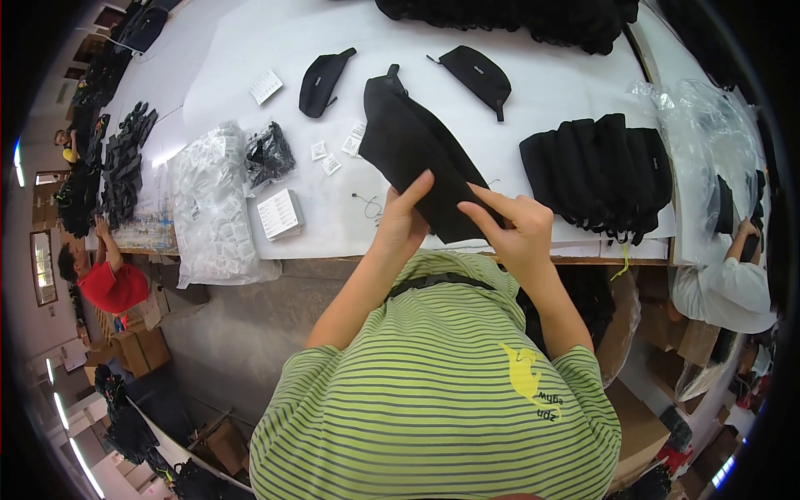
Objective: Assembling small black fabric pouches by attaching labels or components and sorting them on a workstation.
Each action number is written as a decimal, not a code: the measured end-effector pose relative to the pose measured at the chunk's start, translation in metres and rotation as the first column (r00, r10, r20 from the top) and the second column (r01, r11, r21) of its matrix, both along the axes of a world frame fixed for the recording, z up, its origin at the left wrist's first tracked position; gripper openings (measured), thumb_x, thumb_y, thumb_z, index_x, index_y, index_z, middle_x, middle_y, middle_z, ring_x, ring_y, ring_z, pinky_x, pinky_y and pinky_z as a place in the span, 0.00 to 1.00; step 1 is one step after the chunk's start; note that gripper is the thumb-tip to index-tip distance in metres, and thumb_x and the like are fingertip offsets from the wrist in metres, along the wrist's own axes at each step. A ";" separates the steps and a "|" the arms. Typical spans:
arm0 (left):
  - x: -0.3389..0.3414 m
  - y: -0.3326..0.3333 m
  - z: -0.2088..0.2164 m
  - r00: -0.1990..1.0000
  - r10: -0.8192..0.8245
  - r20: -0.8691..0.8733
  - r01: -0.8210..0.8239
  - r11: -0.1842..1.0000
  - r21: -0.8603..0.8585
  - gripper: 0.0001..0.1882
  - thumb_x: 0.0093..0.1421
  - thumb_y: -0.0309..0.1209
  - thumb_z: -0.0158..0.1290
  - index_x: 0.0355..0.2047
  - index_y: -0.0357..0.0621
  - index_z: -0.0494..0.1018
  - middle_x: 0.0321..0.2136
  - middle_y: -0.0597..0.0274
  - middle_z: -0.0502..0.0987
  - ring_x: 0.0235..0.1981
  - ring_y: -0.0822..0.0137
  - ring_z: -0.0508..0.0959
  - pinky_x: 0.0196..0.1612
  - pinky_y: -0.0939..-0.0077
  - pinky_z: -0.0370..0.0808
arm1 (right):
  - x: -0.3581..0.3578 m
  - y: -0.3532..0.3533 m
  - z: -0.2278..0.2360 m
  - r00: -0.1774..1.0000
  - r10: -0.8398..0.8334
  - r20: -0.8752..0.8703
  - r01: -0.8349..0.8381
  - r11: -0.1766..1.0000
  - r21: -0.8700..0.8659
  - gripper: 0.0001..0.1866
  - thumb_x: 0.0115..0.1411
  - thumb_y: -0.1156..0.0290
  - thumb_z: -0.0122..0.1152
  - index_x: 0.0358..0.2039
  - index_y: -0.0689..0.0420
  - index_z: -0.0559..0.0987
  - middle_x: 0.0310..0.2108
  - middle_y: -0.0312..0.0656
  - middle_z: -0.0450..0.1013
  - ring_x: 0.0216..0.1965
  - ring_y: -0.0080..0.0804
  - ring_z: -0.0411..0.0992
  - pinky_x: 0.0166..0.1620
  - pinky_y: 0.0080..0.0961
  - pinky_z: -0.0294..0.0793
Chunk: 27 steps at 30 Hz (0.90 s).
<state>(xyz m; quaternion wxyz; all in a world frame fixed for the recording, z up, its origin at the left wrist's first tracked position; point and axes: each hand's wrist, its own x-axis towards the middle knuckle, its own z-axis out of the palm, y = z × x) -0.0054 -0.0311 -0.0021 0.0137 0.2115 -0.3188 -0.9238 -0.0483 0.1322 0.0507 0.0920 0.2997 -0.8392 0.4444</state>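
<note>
Between my two hands, just over the table's near edge, hangs a flat black fabric pouch (425,154), tilted with its loop tab toward the far left. My left hand (404,218) grips its lower left edge, thumb on top. At its lower right corner my right hand (518,229) pinches the fabric between thumb and fingers. Beyond it lie two finished-looking black zip pouches, one on the left (325,82) and one on the right (479,77). Small white packets (329,160) are scattered left of the held pouch. A thin dark cord (369,205) lies near my left hand.
A row of overlapping black pouches (596,175) sits at right. Leftward are a clear bag of white packets (210,208), a bag of black pieces (268,156), a white card stack (280,215) and a label sheet (265,87). Co-workers in red (115,285) and white (723,292) flank me.
</note>
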 end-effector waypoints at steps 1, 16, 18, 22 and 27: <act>-0.003 -0.001 0.008 1.000 -0.002 -0.001 0.002 1.000 0.002 0.30 0.55 0.36 0.61 0.54 0.42 0.62 0.47 0.59 0.71 0.49 0.64 0.72 0.53 0.71 0.69 | 0.002 0.000 -0.001 0.997 -0.068 0.037 0.069 0.997 -0.020 0.09 0.51 0.64 0.67 0.31 0.52 0.84 0.12 0.36 0.69 0.11 0.26 0.58 0.21 0.23 0.56; -0.004 0.005 0.029 0.999 0.009 0.039 -0.002 0.983 -0.185 0.19 0.51 0.29 0.62 0.42 0.34 0.72 0.35 0.58 0.78 0.36 0.67 0.78 0.43 0.73 0.76 | -0.005 0.021 -0.076 0.651 0.281 0.705 0.220 0.819 -0.530 0.23 0.68 0.59 0.38 0.40 0.65 0.77 0.22 0.35 0.72 0.25 0.19 0.67 0.30 0.16 0.63; -0.001 0.007 0.029 0.983 -0.161 0.090 0.180 0.945 -0.273 0.17 0.49 0.28 0.63 0.38 0.32 0.73 0.31 0.56 0.79 0.31 0.67 0.79 0.38 0.75 0.77 | -0.012 0.019 -0.068 0.640 0.354 0.682 0.122 0.830 -0.545 0.20 0.67 0.61 0.43 0.41 0.65 0.77 0.38 0.42 0.76 0.43 0.24 0.70 0.46 0.19 0.65; 0.000 0.010 0.038 0.947 -0.295 0.127 0.318 0.919 -0.232 0.18 0.48 0.27 0.63 0.38 0.31 0.73 0.30 0.56 0.79 0.28 0.68 0.80 0.34 0.76 0.78 | -0.030 0.008 -0.027 0.714 0.232 0.660 0.343 0.706 -0.619 0.14 0.63 0.67 0.54 0.40 0.65 0.77 0.37 0.41 0.76 0.41 0.24 0.71 0.44 0.19 0.67; -0.003 0.012 0.044 0.938 -0.313 0.150 0.342 0.907 -0.245 0.17 0.48 0.27 0.62 0.37 0.31 0.73 0.30 0.54 0.78 0.27 0.68 0.80 0.32 0.76 0.79 | -0.042 0.011 -0.026 0.961 -0.029 0.274 0.188 0.797 -0.574 0.07 0.54 0.77 0.64 0.35 0.63 0.78 0.32 0.36 0.76 0.32 0.20 0.70 0.35 0.17 0.67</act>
